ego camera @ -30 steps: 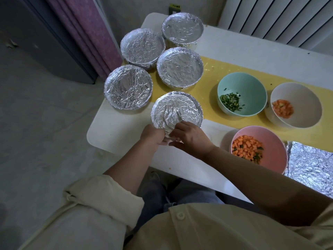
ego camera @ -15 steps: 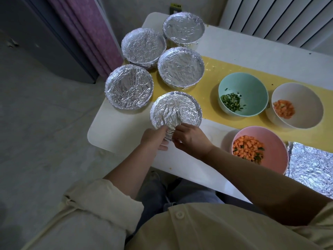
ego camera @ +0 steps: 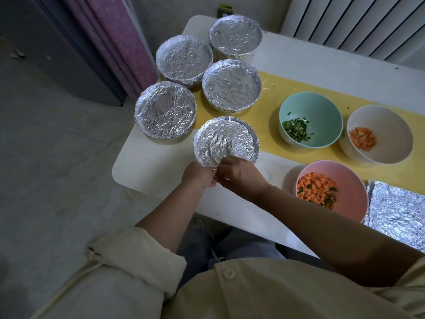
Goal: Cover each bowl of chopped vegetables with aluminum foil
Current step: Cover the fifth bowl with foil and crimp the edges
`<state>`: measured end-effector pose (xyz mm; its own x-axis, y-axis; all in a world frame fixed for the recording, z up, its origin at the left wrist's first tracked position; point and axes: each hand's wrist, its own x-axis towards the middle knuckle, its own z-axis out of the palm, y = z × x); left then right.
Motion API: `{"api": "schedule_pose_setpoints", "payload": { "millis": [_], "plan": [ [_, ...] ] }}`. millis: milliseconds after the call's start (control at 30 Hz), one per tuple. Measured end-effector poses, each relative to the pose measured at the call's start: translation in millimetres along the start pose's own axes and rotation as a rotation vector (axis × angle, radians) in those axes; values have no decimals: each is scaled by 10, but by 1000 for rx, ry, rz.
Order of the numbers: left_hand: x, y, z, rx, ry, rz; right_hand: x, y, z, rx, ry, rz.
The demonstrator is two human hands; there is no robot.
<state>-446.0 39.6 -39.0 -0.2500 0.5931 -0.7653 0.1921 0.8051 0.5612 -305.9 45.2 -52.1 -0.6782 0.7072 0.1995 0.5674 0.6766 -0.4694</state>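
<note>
My left hand (ego camera: 197, 177) pinches the near rim of the foil-covered bowl (ego camera: 226, 139), which sits by the table's (ego camera: 147, 166) near left corner; my right hand (ego camera: 241, 179) pinches that same rim just beside it, with the pink bowl (ego camera: 351, 180) uncovered further right

Covered bowls (ego camera: 231, 85) left of open bowls (ego camera: 310, 119)

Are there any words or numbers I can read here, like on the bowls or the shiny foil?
Yellow label on a small dark thing behind the table: too small and blurred to read.
Foil that the left hand and right hand pinch: no writing.
Mint bowl, white bowl, pink bowl, foil sheet: no writing.
So nothing here can be read.
</note>
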Motion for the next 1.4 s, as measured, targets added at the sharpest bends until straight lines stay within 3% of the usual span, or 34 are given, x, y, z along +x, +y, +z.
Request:
{"api": "schedule_pose_setpoints", "payload": {
  "millis": [267,433,667,1200,1400],
  "plan": [
    [98,40,-135,90,-38,0,-145,132,-66,-56,-4,-27],
    [67,-85,-23,33,207,104,-23,55,20,-58,44,17],
    [55,-171,97,234,300,129,65,-65,94,-49,35,85],
    [36,-42,-18,328,159,164,34,-109,92,13,70,173],
    [75,78,-152,348,98,198,-106,9,-16,88,-45,53]
  ]
}}
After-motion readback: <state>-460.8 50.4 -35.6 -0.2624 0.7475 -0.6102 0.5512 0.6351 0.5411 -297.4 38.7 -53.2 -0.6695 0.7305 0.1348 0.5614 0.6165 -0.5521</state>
